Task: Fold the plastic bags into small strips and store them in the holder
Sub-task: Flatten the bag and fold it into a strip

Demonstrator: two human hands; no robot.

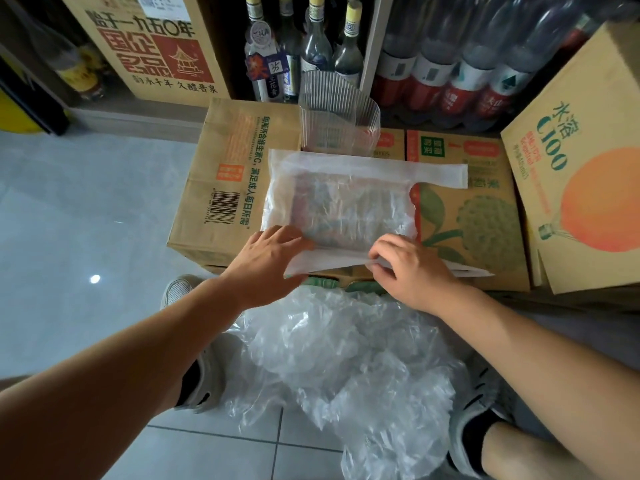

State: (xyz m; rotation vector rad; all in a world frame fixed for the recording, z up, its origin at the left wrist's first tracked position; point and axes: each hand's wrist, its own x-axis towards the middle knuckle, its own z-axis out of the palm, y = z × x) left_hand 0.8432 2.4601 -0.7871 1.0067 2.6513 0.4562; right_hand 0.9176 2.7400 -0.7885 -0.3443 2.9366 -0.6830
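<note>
We find one translucent plastic bag (341,202) laid flat on top of a cardboard box (221,188), with a handle stretched out to the right. Its near edge is turned over into a narrow fold. Our left hand (266,261) rests on the left end of that fold, fingers straight and pressing it down. Our right hand (408,268) pinches the fold further right with curled fingertips. The clear ribbed holder (337,116) stands upright just behind the bag's far edge. A heap of crumpled bags (346,358) lies on the floor between our feet.
</note>
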